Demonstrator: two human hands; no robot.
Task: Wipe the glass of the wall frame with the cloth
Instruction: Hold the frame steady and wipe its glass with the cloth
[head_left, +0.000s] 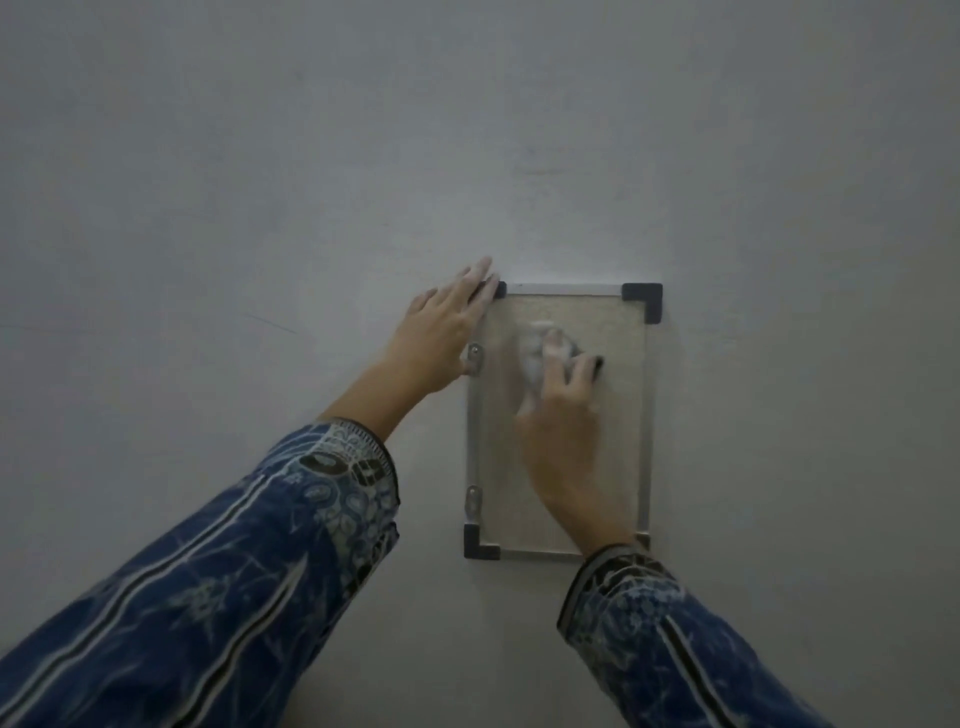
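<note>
A small wall frame (631, 410) with a silver rim, dark plastic corners and a beige glass pane hangs on the wall, right of centre. My right hand (563, 410) presses a crumpled whitish cloth (535, 353) against the upper middle of the glass; the hand is blurred. My left hand (441, 338) lies flat with fingers spread on the frame's upper left corner and left edge. Both arms wear blue patterned sleeves.
The plain grey-white wall (311, 182) fills the whole view. Two small metal brackets, one (474, 358) and another (472, 501), sit on the frame's left edge.
</note>
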